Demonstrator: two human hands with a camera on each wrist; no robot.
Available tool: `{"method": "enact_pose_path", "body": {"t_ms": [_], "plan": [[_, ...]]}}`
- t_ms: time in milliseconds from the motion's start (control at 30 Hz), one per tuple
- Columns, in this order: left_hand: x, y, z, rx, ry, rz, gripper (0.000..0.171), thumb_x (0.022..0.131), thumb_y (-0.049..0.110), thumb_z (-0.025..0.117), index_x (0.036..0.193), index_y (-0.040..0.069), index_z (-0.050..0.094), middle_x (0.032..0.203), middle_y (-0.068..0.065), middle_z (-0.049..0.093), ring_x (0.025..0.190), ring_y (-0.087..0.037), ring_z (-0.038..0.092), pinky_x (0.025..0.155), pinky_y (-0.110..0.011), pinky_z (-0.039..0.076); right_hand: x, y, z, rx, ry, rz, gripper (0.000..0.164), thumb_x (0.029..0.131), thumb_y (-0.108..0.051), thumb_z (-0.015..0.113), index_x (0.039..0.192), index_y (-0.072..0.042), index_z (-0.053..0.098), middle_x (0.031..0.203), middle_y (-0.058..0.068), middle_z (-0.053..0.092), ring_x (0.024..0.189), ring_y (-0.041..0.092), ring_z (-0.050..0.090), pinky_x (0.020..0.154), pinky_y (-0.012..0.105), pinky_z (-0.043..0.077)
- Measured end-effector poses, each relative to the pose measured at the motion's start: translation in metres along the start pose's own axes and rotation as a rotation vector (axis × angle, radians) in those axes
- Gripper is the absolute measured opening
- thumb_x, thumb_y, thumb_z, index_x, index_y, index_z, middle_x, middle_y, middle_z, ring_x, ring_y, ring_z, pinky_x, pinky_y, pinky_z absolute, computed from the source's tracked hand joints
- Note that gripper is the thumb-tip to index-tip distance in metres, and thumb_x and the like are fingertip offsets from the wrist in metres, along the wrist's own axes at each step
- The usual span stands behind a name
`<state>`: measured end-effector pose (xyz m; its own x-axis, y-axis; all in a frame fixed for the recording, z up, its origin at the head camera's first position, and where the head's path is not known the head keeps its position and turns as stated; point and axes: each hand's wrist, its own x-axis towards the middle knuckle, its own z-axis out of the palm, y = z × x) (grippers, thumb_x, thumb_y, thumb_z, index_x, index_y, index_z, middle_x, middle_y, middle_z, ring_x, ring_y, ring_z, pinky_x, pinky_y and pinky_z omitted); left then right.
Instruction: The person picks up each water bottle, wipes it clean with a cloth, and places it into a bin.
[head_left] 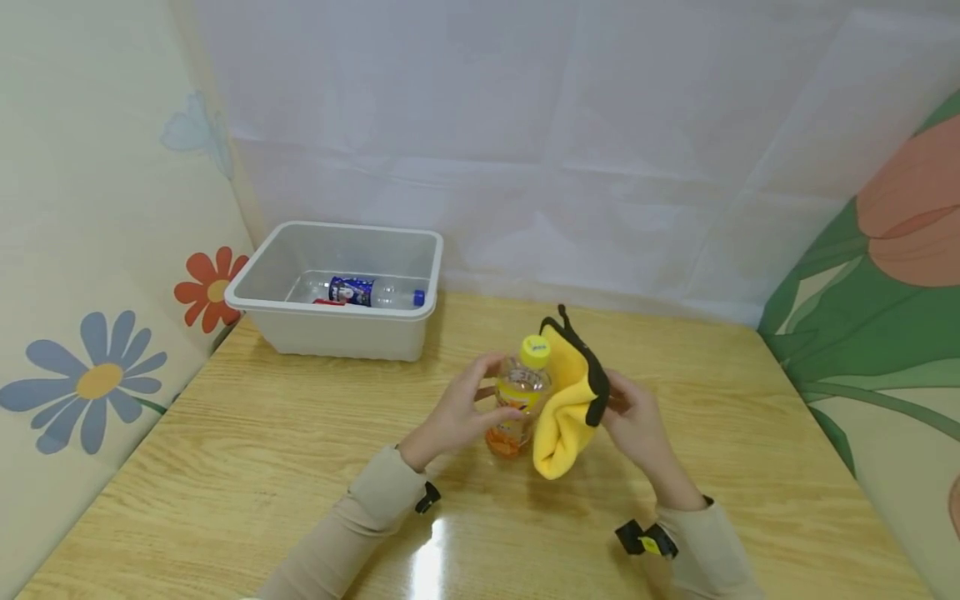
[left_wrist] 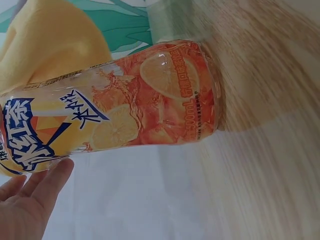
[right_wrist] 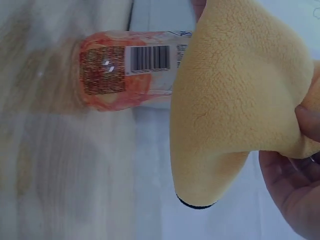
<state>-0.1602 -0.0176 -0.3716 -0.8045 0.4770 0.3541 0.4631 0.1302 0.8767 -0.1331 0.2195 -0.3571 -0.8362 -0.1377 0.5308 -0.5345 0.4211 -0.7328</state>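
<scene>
An iced tea bottle (head_left: 515, 421) with a yellow cap stands upright, its base right at the tabletop. My left hand (head_left: 461, 410) grips it at the upper label, thumb on the near side and fingers behind. Orange slices show on its label (left_wrist: 150, 95) in the left wrist view. In my right hand (head_left: 636, 421) is a yellow cloth (head_left: 567, 408) with dark edging, pinched at its right side and hanging in folds next to the bottle. The cloth (right_wrist: 240, 85) hides the bottle's upper part in the right wrist view, where a barcode (right_wrist: 150, 58) shows.
At the back left of the wooden table (head_left: 247, 450) stands a grey-white plastic bin (head_left: 345, 332). Inside lie a clear bottle (head_left: 390, 293) with a blue cap and label, and something red (head_left: 328, 302). A white sheet (head_left: 585, 150) hangs behind the table.
</scene>
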Motion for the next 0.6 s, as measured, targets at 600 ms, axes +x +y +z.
{"method": "enact_pose_path", "body": {"t_ms": [600], "plan": [[-0.001,-0.005,-0.001,0.104,0.04,0.093,0.071,0.073,0.011,0.075,0.131,-0.002,0.039,0.116,-0.013,0.05,0.1,-0.022,0.053,0.078,-0.022,0.052,0.012,-0.003,0.001,0.037,-0.103,-0.036,0.04,0.068,0.028,0.052,0.102,0.01,0.061,0.096,0.021,0.063,0.091,0.002,0.057,0.073,0.021,0.053]]}}
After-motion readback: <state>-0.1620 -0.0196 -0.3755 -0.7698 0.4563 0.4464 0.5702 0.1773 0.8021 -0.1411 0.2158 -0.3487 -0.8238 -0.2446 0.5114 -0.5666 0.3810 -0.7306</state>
